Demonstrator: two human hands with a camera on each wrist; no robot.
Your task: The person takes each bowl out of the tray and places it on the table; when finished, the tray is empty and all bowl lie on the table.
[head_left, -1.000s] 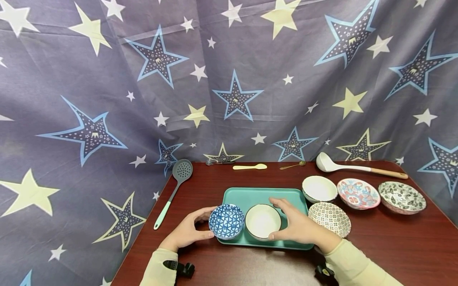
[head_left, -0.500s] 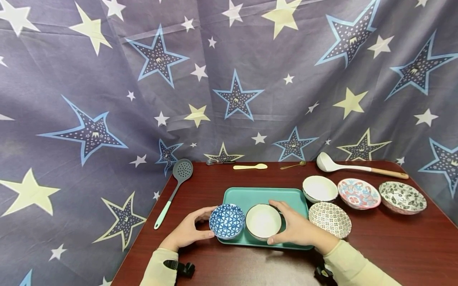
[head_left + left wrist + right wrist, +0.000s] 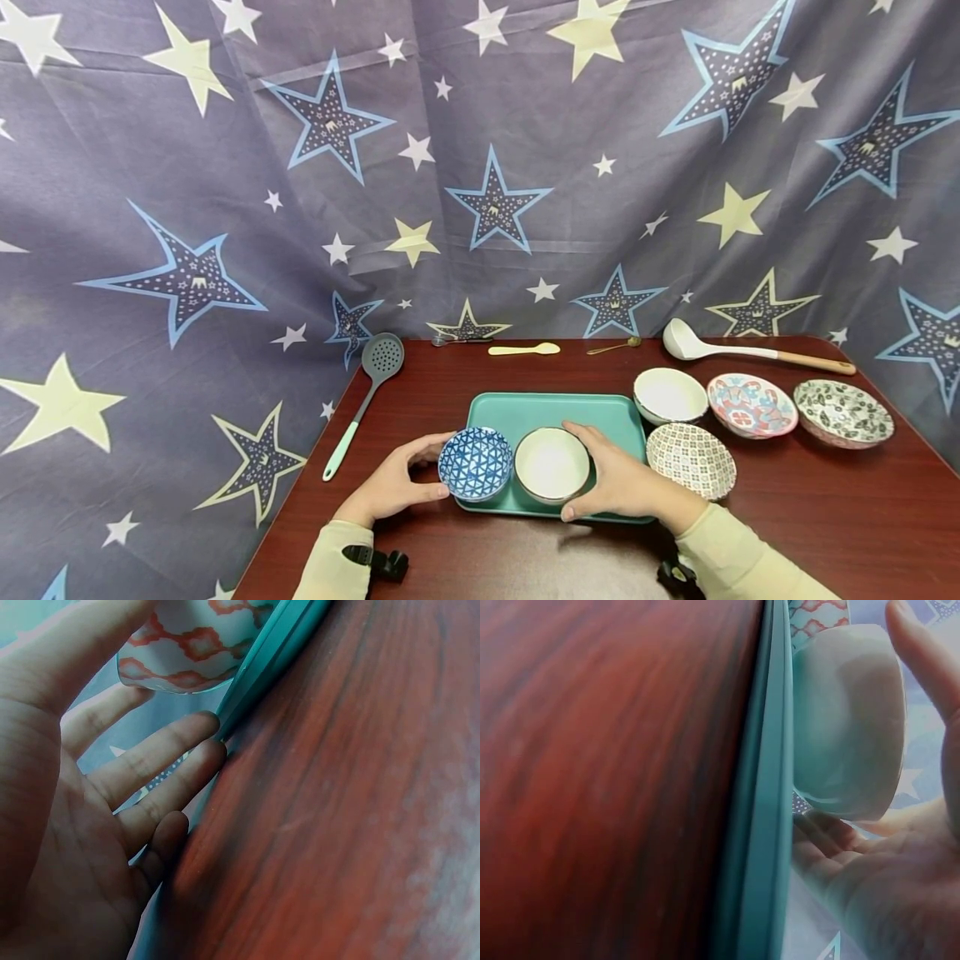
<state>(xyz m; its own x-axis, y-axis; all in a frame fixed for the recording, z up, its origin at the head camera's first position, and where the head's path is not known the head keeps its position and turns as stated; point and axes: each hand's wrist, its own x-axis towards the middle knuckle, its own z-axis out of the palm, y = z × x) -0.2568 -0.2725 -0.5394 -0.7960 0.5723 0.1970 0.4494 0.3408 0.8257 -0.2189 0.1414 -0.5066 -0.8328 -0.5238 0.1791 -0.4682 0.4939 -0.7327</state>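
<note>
The left hand (image 3: 397, 482) holds the left side of a small blue-and-white patterned bowl (image 3: 476, 464), with thumb and index finger at its rim. Red-orange shapes mark this bowl's outer wall in the left wrist view, where the other fingers spread below it. To its right sits a cream bowl (image 3: 552, 464) with a dark rim and plain pale outside (image 3: 847, 720). The right hand (image 3: 618, 485) curves round its right side, thumb at the near edge and fingers at the far edge. Both bowls stand side by side on a teal tray (image 3: 555, 407).
Right of the tray are a white bowl (image 3: 670, 396), a brown-patterned bowl (image 3: 691, 460), a red-and-blue bowl (image 3: 752, 405) and a leaf-patterned bowl (image 3: 843, 414). A ladle (image 3: 738, 353), small spoons (image 3: 525, 350) and a slotted skimmer (image 3: 382, 358) lie farther out.
The right hand has moved slightly left, closing in round the cream bowl. The left hand and both bowls have stayed in place.
</note>
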